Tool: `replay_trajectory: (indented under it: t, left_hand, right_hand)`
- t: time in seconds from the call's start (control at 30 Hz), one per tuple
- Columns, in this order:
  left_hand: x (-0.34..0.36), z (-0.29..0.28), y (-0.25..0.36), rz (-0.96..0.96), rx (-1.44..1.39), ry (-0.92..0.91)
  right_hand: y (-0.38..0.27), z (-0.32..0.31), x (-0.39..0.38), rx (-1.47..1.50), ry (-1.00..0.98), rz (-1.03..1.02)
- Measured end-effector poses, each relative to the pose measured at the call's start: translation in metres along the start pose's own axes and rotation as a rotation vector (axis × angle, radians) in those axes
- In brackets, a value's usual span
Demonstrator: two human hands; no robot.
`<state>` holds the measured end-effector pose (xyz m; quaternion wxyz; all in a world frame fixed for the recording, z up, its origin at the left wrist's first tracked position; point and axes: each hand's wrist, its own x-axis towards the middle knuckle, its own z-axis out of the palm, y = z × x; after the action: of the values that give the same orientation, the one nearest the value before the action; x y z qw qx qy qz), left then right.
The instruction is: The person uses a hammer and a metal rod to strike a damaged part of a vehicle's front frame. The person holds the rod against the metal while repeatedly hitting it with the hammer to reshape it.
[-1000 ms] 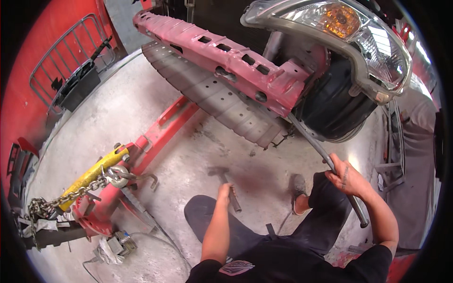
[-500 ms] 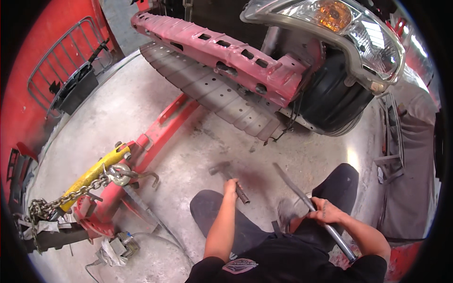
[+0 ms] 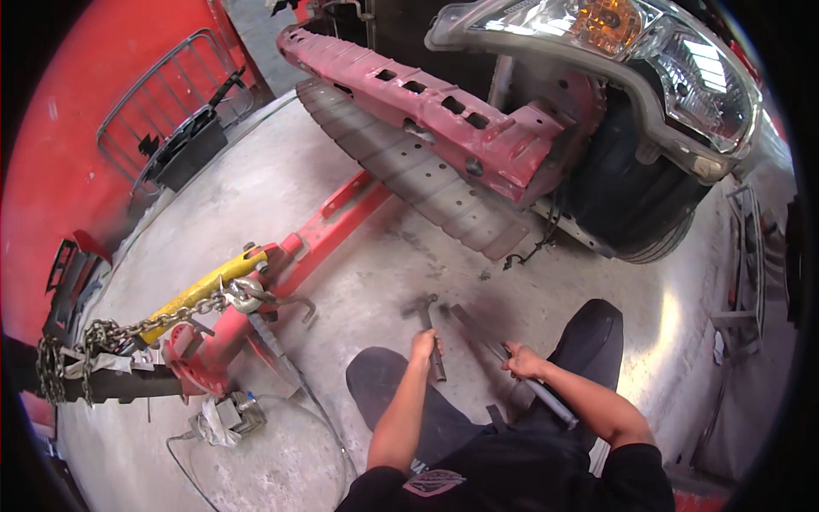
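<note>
Left hand (image 3: 424,344) gripping a hammer (image 3: 426,319) by the handle – head beyond the hand, butt below it. Right hand (image 3: 523,362) closed round a metal bar (image 3: 549,399) – one end near the hammer head, other over the right thigh (image 3: 583,354).

Glare on floor (image 3: 670,320), perhaps blur on bar (image 3: 551,400).

Shirt Print Too Small to Read

No words or numbers can be made out. The person's black shirt (image 3: 537,480) bears a pale emblem (image 3: 433,483) on its front, its detail blurred. Just above and left of that sit small white marks (image 3: 418,467), likewise illegible.
</note>
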<state>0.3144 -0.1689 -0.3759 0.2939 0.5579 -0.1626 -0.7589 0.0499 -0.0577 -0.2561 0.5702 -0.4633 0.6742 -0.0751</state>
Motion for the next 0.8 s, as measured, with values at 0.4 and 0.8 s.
replay_trajectory:
  t: [0.4, 0.8]
  left_hand:
    - [-0.22, 0.057, 0.131, 0.677, 0.065, -0.023]
    - [-0.279, 0.123, 0.159, 0.638, 0.053, 0.237]
  right_hand:
    - [0.053, 0.008, 0.072, -0.682, 0.086, -0.259]
    - [0.049, -0.011, 0.09, -0.537, -0.077, -0.143]
